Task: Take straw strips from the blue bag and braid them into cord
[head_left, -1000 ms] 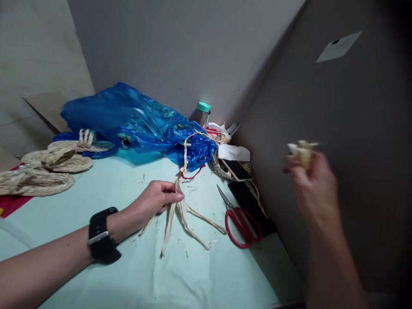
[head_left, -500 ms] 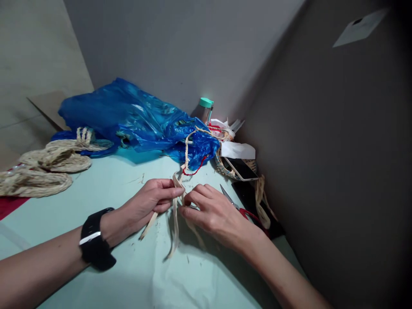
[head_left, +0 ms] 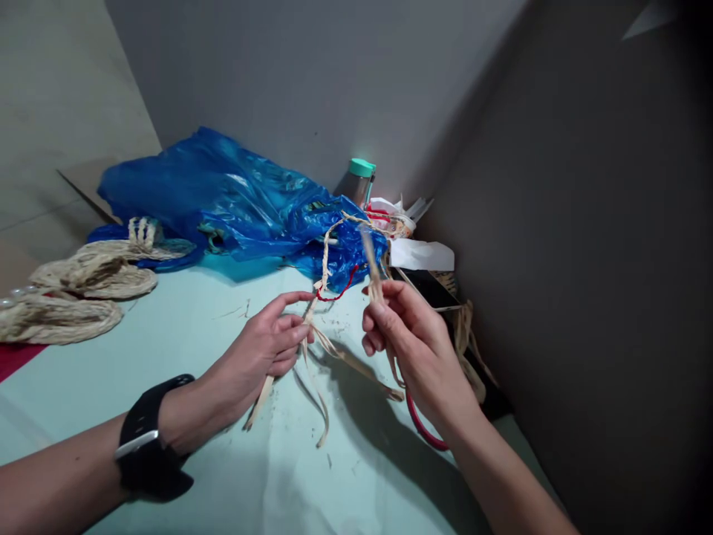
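My left hand (head_left: 278,338) pinches a braid of pale straw (head_left: 324,260) where its loose strands (head_left: 356,364) fan out. A thin red cord (head_left: 337,296) is looped around the braid just above its fingertips; the index finger reaches toward it. To the right, my right hand (head_left: 409,338) is raised, thumb and fingers closed on a straw strand (head_left: 375,290) whose upper end is blurred. A red loop (head_left: 428,432), looking like a scissors handle, shows below this hand; the rest is hidden.
A large blue plastic bag (head_left: 223,193) lies at the back, with a green-lidded bottle (head_left: 362,169) behind it. Woven straw soles (head_left: 72,316) line the left. A phone (head_left: 431,290), white paper (head_left: 422,255) and more straw (head_left: 471,349) sit along the right wall.
My right hand has come away from the braid, rising to the right with a strand. The scissors' red handle shows lower and further left. My left hand keeps its hold.
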Demonstrator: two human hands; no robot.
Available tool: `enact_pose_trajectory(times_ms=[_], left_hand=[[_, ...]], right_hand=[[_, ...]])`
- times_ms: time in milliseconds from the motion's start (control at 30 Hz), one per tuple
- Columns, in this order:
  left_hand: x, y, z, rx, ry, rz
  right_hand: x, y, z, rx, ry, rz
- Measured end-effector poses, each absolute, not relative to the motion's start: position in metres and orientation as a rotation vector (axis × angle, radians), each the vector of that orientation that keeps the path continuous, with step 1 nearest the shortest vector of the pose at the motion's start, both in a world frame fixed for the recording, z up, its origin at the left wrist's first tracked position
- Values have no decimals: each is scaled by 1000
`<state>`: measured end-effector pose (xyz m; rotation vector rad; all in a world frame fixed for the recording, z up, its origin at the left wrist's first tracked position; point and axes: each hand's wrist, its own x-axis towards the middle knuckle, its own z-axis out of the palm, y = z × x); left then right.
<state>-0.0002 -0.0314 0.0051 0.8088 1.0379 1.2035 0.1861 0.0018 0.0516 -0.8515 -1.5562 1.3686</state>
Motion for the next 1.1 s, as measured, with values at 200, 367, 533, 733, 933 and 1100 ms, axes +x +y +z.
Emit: enact_pose_trajectory(times_ms=[200, 367, 533, 733, 933, 1100], left_hand=[[-3, -29, 3, 725, 1031, 1114], [-3, -27, 3, 704, 1083, 1118], [-1, -26, 4, 706, 1135, 1115], [-1, -26, 3, 749, 1157, 1089], [0, -28, 4, 778, 1105, 1064], [0, -27, 4, 784, 1062, 1071]], right_hand=[[191, 6, 37, -1128, -1722, 1283], [186, -4, 38, -1204, -2091, 951], [175, -11, 26, -1187, -2232, 799], [172, -12, 18, -1239, -2253, 796], [174, -13, 22, -1297, -2210, 744], [174, -13, 20, -1280, -2240, 691]])
